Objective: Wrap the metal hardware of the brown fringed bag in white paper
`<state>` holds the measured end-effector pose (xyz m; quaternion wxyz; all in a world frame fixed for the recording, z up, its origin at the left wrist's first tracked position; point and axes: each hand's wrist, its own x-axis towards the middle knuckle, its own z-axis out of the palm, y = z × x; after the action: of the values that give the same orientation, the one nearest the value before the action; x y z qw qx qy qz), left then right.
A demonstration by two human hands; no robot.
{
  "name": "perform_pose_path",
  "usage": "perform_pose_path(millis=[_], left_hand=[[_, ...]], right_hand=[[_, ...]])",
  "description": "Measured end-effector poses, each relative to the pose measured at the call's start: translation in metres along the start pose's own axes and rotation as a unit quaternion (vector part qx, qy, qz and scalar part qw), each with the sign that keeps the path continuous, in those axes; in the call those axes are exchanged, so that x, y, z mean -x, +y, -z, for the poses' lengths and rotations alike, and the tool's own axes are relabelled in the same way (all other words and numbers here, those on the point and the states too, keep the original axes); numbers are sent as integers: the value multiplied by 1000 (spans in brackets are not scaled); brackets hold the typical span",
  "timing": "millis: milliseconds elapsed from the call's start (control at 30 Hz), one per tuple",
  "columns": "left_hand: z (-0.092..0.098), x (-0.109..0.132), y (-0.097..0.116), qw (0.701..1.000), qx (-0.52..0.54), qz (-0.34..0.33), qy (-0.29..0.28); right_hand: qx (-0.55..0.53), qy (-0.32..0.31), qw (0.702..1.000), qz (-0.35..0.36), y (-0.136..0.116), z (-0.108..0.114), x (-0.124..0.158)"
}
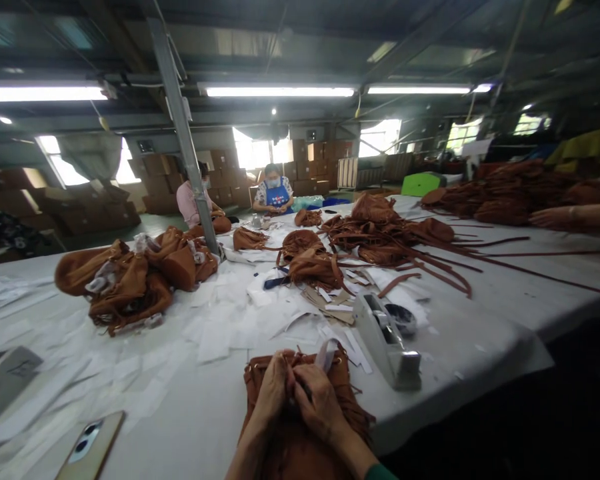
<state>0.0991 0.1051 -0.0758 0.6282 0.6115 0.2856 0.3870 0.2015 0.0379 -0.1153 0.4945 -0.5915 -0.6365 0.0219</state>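
Observation:
A brown fringed leather bag (280,443) lies on the white table (190,413) right in front of me. My left hand (273,390) and my right hand (320,400) sit close together on its top edge, fingers curled and pinching at the opening. A strip of pale paper or tape (327,353) sticks up from the bag just beyond my right fingers. What the fingers pinch is hidden between them.
A grey tape dispenser (387,343) stands right of the bag. A phone (91,445) lies at the near left. Brown bags are piled at left (130,280) and centre (380,233), with loose straps and paper scraps. Two people sit at the far end; another person's arm (575,217) rests at right.

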Motion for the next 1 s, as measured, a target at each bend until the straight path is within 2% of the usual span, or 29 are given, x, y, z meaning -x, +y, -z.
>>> perform_pose_path(millis=[33, 100, 200, 300, 467, 567, 700, 867, 1000], left_hand=[[2, -2, -8, 999, 20, 19, 21], [5, -5, -13, 997, 52, 47, 19], [5, -4, -6, 996, 58, 61, 5], [2, -4, -1, 999, 21, 40, -2], [0, -9, -12, 996, -51, 8, -75], [1, -12, -17, 996, -56, 3, -75], [5, -14, -13, 995, -60, -5, -83], [21, -16, -2, 985, -153, -21, -76], [36, -10, 9, 950, -279, -44, -132]], right_hand=[[-6, 2, 1000, -7, -1, 2, 0], [-19, 12, 999, -23, -4, 4, 1], [-37, 21, 998, -38, -3, 3, 2], [-37, 32, 998, -31, 3, -1, 5], [-37, 58, 997, -46, 15, -8, 8], [-42, 66, 995, -57, 17, -8, 8], [-46, 74, 995, -51, 13, -6, 8], [-48, 80, 995, -43, 8, -3, 8], [-58, 73, 995, -47, 5, 0, 6]])
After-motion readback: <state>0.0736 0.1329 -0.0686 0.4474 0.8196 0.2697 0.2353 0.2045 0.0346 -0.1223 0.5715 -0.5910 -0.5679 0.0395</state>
